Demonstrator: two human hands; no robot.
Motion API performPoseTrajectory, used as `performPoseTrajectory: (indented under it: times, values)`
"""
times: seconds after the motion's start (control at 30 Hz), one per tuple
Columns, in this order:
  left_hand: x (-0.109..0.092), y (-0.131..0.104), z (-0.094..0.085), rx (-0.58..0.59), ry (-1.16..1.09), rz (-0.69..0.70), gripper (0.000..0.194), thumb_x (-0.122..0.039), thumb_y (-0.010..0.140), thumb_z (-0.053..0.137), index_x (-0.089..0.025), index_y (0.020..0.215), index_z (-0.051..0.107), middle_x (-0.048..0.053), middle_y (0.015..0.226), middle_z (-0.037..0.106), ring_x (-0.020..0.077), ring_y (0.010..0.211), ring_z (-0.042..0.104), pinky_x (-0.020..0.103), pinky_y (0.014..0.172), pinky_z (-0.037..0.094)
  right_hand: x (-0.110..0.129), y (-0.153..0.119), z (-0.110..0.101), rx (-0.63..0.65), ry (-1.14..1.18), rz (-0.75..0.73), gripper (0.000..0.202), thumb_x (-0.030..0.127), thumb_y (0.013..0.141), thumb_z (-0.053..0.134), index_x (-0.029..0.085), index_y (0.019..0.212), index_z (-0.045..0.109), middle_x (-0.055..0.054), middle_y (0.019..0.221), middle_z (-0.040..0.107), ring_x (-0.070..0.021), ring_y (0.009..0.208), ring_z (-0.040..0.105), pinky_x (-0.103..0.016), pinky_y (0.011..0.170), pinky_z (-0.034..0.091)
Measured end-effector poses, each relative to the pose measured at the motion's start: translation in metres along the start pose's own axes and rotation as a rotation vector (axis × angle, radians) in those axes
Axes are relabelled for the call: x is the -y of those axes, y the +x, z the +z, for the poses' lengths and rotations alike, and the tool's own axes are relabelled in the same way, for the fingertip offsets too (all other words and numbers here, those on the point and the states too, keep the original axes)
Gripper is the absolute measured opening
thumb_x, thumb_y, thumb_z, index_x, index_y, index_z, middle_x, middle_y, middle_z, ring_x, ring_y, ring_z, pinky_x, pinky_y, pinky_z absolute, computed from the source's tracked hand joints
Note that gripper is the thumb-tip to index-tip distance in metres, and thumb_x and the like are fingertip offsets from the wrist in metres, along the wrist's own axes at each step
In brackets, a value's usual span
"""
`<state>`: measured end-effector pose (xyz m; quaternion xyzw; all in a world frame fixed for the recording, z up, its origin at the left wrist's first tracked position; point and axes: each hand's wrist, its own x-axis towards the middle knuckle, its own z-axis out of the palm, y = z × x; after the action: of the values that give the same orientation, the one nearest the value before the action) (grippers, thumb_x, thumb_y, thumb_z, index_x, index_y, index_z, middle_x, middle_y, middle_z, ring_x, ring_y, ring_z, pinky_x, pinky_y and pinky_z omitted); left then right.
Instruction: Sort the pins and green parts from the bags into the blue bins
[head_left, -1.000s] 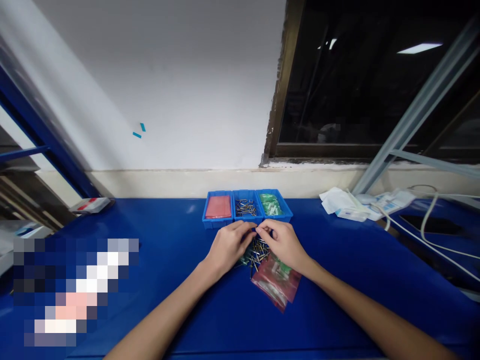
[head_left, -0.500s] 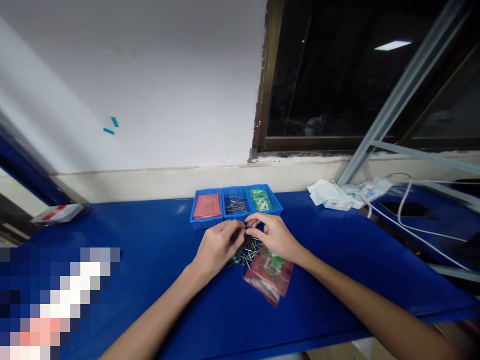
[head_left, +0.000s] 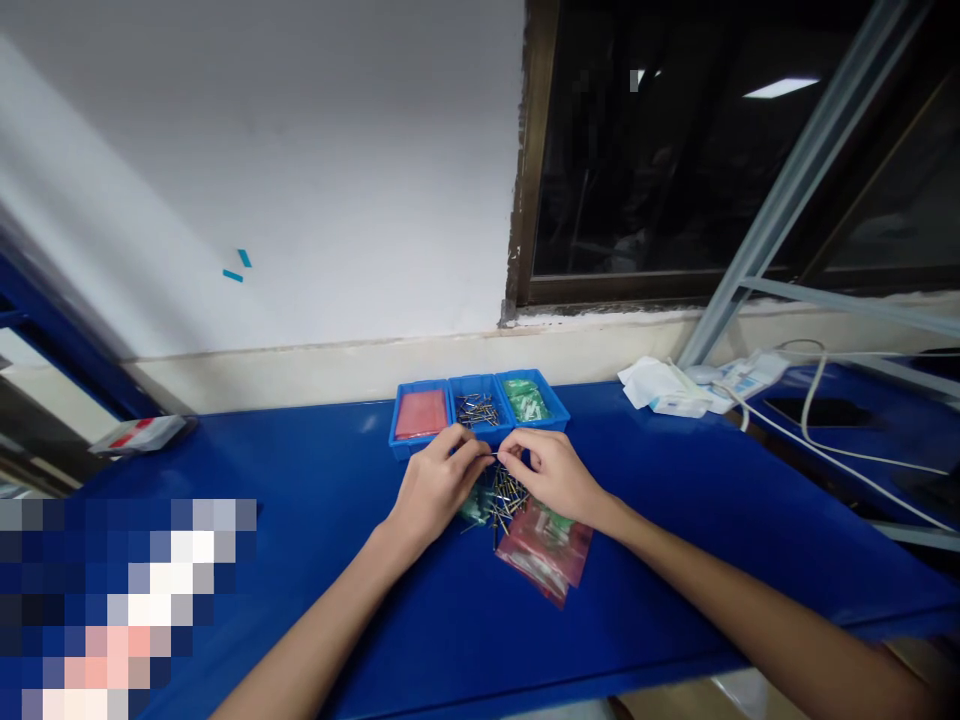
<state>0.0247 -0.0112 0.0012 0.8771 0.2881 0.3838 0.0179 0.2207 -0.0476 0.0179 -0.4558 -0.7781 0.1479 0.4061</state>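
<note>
Between my left hand (head_left: 439, 480) and my right hand (head_left: 549, 468) runs a thin metal screw-like piece (head_left: 493, 455), pinched by the fingertips of both. Just below the hands, a pile of similar metal pieces (head_left: 510, 498) lies on the blue table. Red plastic bags (head_left: 546, 550) overlap to the right of the pile, and a small green bag (head_left: 477, 506) is at its left. Behind the hands stand three joined blue bins: one with red bags (head_left: 421, 414), one with metal pieces (head_left: 478, 409), one with green packets (head_left: 526, 400).
White papers (head_left: 667, 388) and white cables (head_left: 806, 410) lie at the back right beside a metal frame (head_left: 780, 200). A white and red package (head_left: 142, 435) rests at the far left. The wall runs behind the blue table (head_left: 300, 500).
The fingertips of both hands have drawn slightly apart, showing the thin piece between them. My right hand's fingers have closed together more. The view has shifted slightly.
</note>
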Motion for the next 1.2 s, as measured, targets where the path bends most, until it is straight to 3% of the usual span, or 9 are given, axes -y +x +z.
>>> performPoseTrajectory:
  times: [0.13,0.23,0.43,0.57,0.7,0.83,0.9,1.03,1.2]
  values:
    - [-0.001,-0.001,0.0,0.028,0.016,0.014,0.015,-0.023,0.099,0.05,-0.018,0.102,0.063,0.006,0.094,0.066,0.0172,0.086,0.064,0.029,0.077,0.054,0.003,0.001,0.0,0.0,-0.026,-0.044,0.005,0.022,0.09,0.063,0.019,0.087,0.065,0.0,0.081,0.066,-0.014,0.075,0.061,-0.025,0.071,0.045]
    - [-0.002,-0.001,0.001,-0.015,-0.118,-0.07,0.013,-0.022,0.096,0.054,-0.019,0.106,0.062,0.004,0.094,0.069,0.0157,0.083,0.066,0.027,0.076,0.054,0.001,0.001,0.002,-0.014,0.015,0.018,0.012,0.021,0.085,0.07,0.019,0.095,0.066,-0.001,0.086,0.07,-0.0149,0.078,0.065,-0.025,0.07,0.047]
    - [-0.005,0.002,0.006,-0.066,-0.4,-0.285,0.012,-0.027,0.092,0.062,-0.019,0.1,0.068,0.002,0.093,0.075,0.0152,0.079,0.07,0.025,0.073,0.055,-0.004,-0.003,0.007,-0.004,-0.015,0.009,0.008,0.022,0.093,0.059,0.02,0.091,0.067,0.0,0.086,0.072,-0.0143,0.075,0.065,-0.026,0.071,0.047]
    - [-0.005,0.003,0.007,-0.048,-0.481,-0.318,0.015,-0.028,0.092,0.063,-0.019,0.102,0.068,0.003,0.093,0.075,0.0162,0.082,0.071,0.026,0.075,0.057,-0.007,-0.003,0.005,0.014,-0.14,-0.065,0.013,0.022,0.096,0.053,0.019,0.091,0.065,-0.002,0.086,0.069,-0.0155,0.078,0.063,-0.027,0.074,0.047]
    - [0.003,0.004,-0.001,-0.097,-0.35,-0.285,0.037,-0.027,0.095,0.056,-0.021,0.132,0.054,0.005,0.102,0.074,0.0158,0.083,0.071,0.027,0.072,0.058,-0.016,0.022,-0.004,-0.01,-0.454,-0.17,0.024,0.023,0.1,0.043,0.016,0.096,0.066,-0.01,0.096,0.067,-0.0221,0.096,0.06,-0.035,0.088,0.045]
    - [0.014,0.005,-0.01,-0.157,-0.156,-0.175,0.035,-0.019,0.095,0.051,-0.018,0.13,0.056,0.006,0.099,0.07,0.0153,0.082,0.067,0.03,0.075,0.056,-0.023,0.05,-0.016,0.045,-0.579,-0.157,0.024,0.024,0.099,0.045,0.016,0.103,0.067,-0.012,0.1,0.067,-0.0248,0.101,0.058,-0.038,0.088,0.046]
    - [0.016,0.005,-0.011,-0.131,-0.094,-0.117,0.032,-0.017,0.095,0.049,-0.017,0.126,0.059,0.006,0.096,0.067,0.0155,0.082,0.064,0.032,0.076,0.055,-0.021,0.048,-0.018,0.044,-0.548,-0.149,0.024,0.026,0.099,0.046,0.016,0.108,0.066,-0.012,0.105,0.068,-0.025,0.102,0.059,-0.038,0.089,0.046]
    - [0.011,0.003,-0.009,0.037,-0.037,-0.067,0.028,-0.016,0.097,0.047,-0.018,0.121,0.06,0.007,0.102,0.064,0.0173,0.089,0.063,0.033,0.081,0.054,-0.018,0.015,-0.017,0.068,-0.448,-0.112,0.026,0.025,0.101,0.042,0.018,0.105,0.066,-0.008,0.102,0.07,-0.0204,0.094,0.063,-0.033,0.085,0.046]
    - [0.003,-0.001,-0.002,0.243,0.037,0.006,0.023,-0.019,0.098,0.048,-0.018,0.116,0.062,0.007,0.104,0.063,0.0203,0.097,0.061,0.034,0.086,0.053,-0.025,-0.006,-0.012,0.191,-0.542,-0.055,0.025,0.024,0.1,0.044,0.018,0.097,0.068,-0.007,0.097,0.071,-0.0203,0.092,0.065,-0.029,0.077,0.043]
